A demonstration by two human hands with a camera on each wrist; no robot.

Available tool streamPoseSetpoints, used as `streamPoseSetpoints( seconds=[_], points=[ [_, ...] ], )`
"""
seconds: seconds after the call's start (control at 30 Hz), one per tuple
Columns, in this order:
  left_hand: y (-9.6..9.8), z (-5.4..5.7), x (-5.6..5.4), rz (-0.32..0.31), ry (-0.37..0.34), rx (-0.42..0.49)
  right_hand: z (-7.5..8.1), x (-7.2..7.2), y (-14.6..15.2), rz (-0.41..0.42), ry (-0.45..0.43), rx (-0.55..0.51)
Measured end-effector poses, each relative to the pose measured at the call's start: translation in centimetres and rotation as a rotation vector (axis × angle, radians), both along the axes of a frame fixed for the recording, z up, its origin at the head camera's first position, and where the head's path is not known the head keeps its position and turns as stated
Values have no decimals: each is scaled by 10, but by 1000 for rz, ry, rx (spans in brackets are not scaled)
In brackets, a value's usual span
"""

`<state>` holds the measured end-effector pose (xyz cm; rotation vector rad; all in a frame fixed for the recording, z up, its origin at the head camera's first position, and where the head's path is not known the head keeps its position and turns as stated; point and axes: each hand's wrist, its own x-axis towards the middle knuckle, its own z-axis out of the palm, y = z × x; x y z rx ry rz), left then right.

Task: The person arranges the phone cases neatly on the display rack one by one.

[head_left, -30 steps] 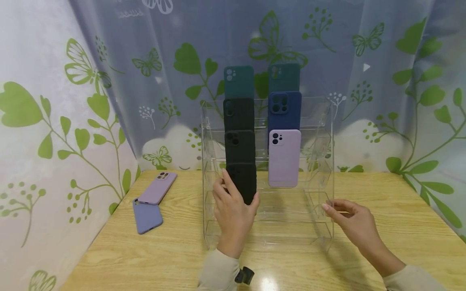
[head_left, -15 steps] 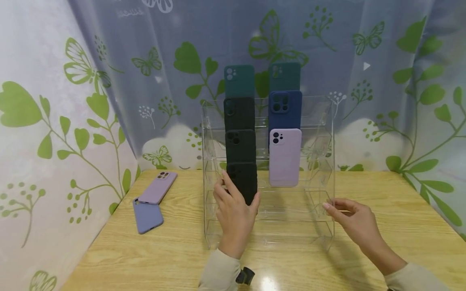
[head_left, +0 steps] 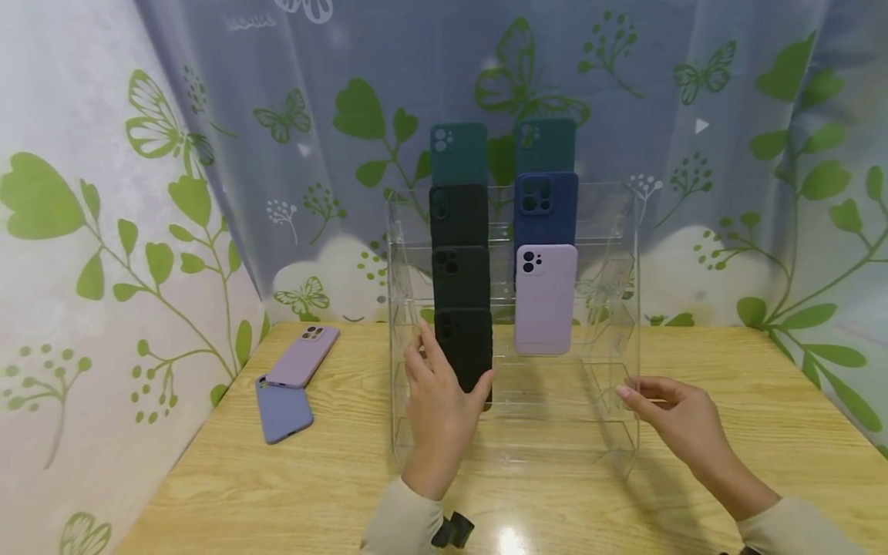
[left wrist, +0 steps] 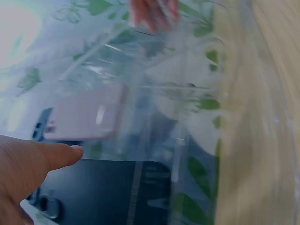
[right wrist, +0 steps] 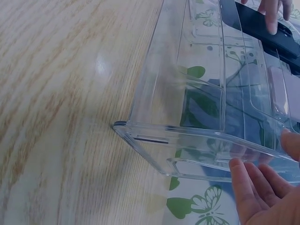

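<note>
A clear acrylic display rack [head_left: 513,435] stands on the table, with phone cases leaning upright in two columns. My left hand [head_left: 442,412] holds the lowest black phone case [head_left: 466,347] in the left column, thumb by its right edge and fingers by its left. In the left wrist view, the thumb [left wrist: 65,155] lies along the edge of the black case [left wrist: 108,192]. My right hand [head_left: 676,420] pinches the rack's right side panel; the right wrist view shows fingers [right wrist: 243,185] outside the panel and the thumb opposite. The left hand partly hides the black case's lower part.
Above the held case stand two dark cases [head_left: 461,277] and a teal case [head_left: 468,154]. The right column has a lilac case [head_left: 546,304], a blue case [head_left: 558,212] and another teal case [head_left: 558,146]. A mauve case [head_left: 305,356] overlaps a blue-violet case [head_left: 286,415] on the table's left.
My left wrist has shifted slightly left, while its fingers stay by the black case. The right hand keeps its place on the rack. The cases show no clear movement within the rack.
</note>
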<state>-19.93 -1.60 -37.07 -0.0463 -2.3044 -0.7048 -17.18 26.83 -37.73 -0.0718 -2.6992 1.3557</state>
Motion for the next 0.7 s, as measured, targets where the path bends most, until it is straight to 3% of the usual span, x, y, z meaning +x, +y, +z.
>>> streamPoseSetpoints(
  seconds=[0.13, 0.23, 0.33, 0.47, 0.57, 0.7],
  points=[
    [-16, 11, 8, -113, -14, 106, 1, -1, 0, 3, -8, 11],
    [-34, 15, 11, -151, 2, 142, 2, -2, 0, 8, -11, 18],
    [-56, 13, 12, -217, 12, 222, 2, -2, 1, 13, -5, 27],
    [-87, 7, 12, -333, 10, 394, 2, -2, 4, 30, -7, 18],
    [-111, 1, 11, -351, -30, 462, 2, -3, 6, 43, -11, 23],
    [-143, -6, 4, -298, -169, 454, 2, -4, 6, 55, -6, 42]
  ],
)
